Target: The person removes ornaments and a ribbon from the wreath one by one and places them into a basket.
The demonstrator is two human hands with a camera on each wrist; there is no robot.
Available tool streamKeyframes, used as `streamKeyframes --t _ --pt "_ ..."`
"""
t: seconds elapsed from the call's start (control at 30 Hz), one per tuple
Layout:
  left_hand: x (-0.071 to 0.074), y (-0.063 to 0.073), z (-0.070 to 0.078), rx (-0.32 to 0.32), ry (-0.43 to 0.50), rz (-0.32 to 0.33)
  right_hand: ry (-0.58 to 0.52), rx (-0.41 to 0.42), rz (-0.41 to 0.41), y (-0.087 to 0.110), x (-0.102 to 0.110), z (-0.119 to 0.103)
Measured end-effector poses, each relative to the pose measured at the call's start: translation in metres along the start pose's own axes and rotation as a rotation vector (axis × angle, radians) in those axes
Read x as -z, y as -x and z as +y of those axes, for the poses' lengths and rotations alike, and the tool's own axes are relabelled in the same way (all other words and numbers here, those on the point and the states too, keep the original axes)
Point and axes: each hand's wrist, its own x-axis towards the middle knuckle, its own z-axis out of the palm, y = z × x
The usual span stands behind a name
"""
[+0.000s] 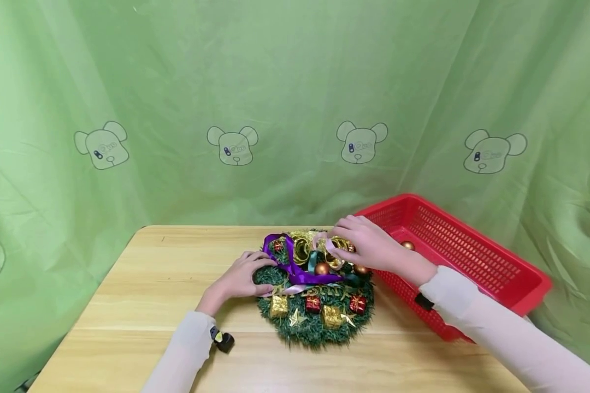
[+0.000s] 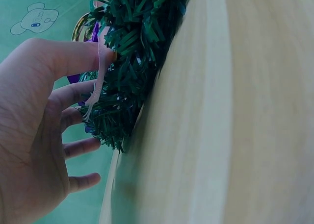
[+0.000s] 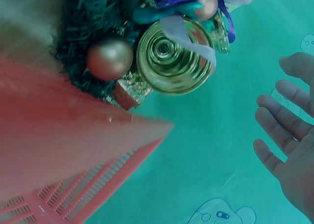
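A green tinsel Christmas wreath [image 1: 307, 333] lies on the table, trimmed with gold bells [image 1: 302, 250], copper baubles [image 1: 322, 268], small gift boxes [image 1: 278, 307] and gold stars. A purple ribbon [image 1: 295, 273] loops loosely over it, along with pale pink and teal ones. My left hand [image 1: 241, 275] is at the wreath's left edge, its thumb against the pale ribbon [image 2: 100, 72] and the tinsel, the other fingers spread. Above the right bell [image 3: 175, 57] is my right hand [image 1: 361, 240], fingers fairly straight in the right wrist view and apart from the wreath there.
A red plastic basket [image 1: 491, 240] stands tilted at the right, close beside the wreath, with a copper bauble [image 1: 408, 245] inside. Light wooden table [image 1: 167, 295] extends left and in front. A green curtain [image 1: 295, 65] with bear outlines hangs behind.
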Motion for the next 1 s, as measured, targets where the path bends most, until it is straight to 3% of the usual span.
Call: streamKeyframes --t 0.33,0.53,1.0 --pt "0.001 0.0 0.001 -0.001 -0.003 0.001 0.041 0.054 -0.049 -0.003 -0.016 -0.009" --pt "0.001 0.001 0.001 0.0 0.001 0.0 0.002 0.079 -0.082 -0.004 -0.027 -0.01" --pt "0.001 0.001 0.002 0.0 0.001 -0.003 0.007 0.089 -0.151 -0.004 -0.045 -0.013"
